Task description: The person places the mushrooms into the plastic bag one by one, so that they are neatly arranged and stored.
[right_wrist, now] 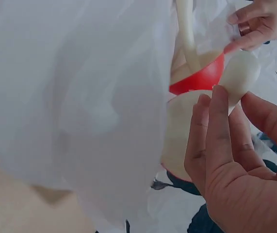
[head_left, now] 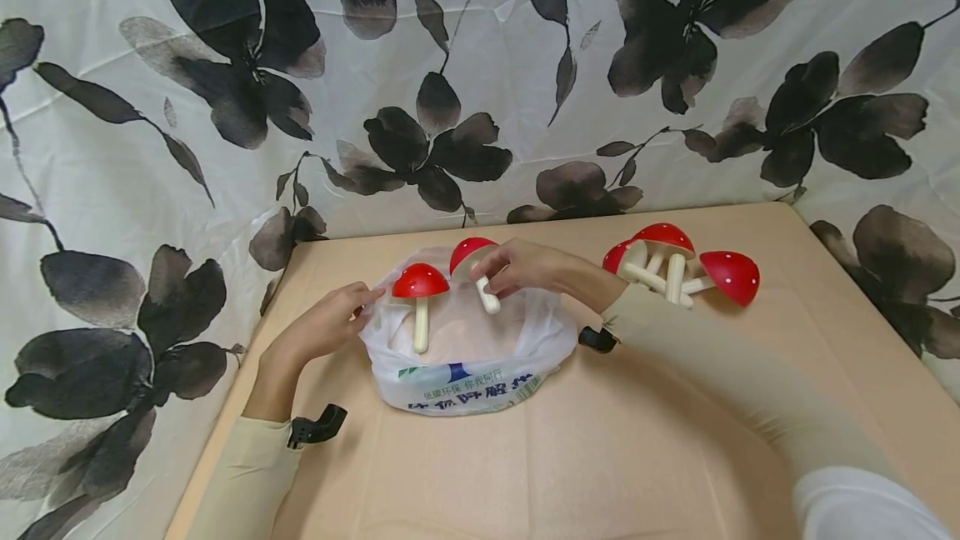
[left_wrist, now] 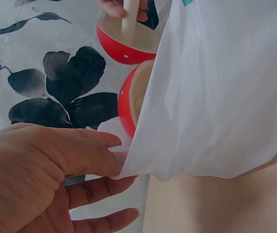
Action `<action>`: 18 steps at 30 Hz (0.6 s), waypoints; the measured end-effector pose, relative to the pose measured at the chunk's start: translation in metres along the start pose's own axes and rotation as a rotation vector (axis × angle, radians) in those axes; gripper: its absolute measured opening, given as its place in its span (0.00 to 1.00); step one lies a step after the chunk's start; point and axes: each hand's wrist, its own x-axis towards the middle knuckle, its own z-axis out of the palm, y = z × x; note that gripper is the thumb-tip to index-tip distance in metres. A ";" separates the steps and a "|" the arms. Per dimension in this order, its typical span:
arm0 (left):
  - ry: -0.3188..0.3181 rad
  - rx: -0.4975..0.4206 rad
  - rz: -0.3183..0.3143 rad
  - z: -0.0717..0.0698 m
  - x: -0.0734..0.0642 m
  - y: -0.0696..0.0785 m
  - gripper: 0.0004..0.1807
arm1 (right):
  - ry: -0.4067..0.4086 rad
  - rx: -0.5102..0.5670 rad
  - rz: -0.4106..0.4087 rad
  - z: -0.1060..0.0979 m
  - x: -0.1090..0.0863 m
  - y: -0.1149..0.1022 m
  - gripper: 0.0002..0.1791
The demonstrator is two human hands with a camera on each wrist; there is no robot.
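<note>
A white plastic bag with blue and green print stands on the table, its mouth spread. One toy mushroom, red cap up on a pale stem, leans inside it. My right hand pinches the stem of a second red mushroom over the bag's far right side; the right wrist view shows its stem end between thumb and fingers. At the bag's left rim, my left hand pinches the plastic edge between thumb and index finger, as the left wrist view shows, with the other fingers extended.
Several more red-capped mushrooms lie in a cluster on the table's right rear, behind my right forearm. The tan table ends at a white cloth with dark flowers at the back and sides.
</note>
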 end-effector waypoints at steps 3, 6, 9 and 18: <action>-0.001 -0.005 0.001 0.000 0.001 0.000 0.27 | 0.019 0.011 0.017 0.006 0.006 0.002 0.19; -0.004 -0.004 0.000 0.001 0.001 -0.001 0.27 | 0.040 0.022 0.029 0.013 0.011 0.003 0.21; -0.005 -0.003 0.001 0.000 0.001 -0.001 0.27 | 0.052 0.003 0.036 0.018 0.013 0.003 0.22; -0.006 0.001 0.002 0.001 0.001 -0.001 0.26 | 0.093 -0.072 0.046 0.027 0.022 0.006 0.27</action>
